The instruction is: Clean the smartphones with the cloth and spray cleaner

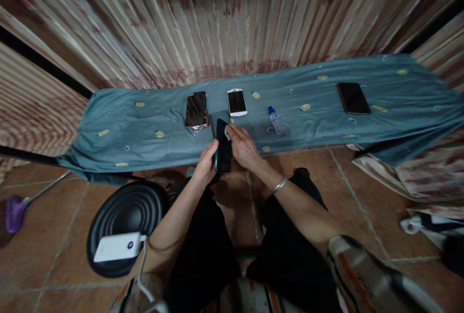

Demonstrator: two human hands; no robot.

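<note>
My left hand (206, 162) grips a dark smartphone (223, 151) by its left edge, holding it at the front edge of the cloth. Against the upper right of its screen, my right hand (245, 147) presses a small white cloth or tissue (227, 132), mostly hidden by the fingers. Behind the held phone lies a grey flat item (218, 118), partly covered. To its left rests a small stack of dark phones (196, 111). A white phone (237, 102) with a black screen lies just beyond my hands. Right of it is a clear bottle with a blue cap (275, 120).
A teal patterned cloth (166, 151) covers the long low surface. Another dark phone (353, 98) lies far right. On a black round stool (145, 201) at lower left sits a white power bank (118, 246) with a cable. Striped curtains (232, 27) hang behind; a purple brush (15, 214) stands left.
</note>
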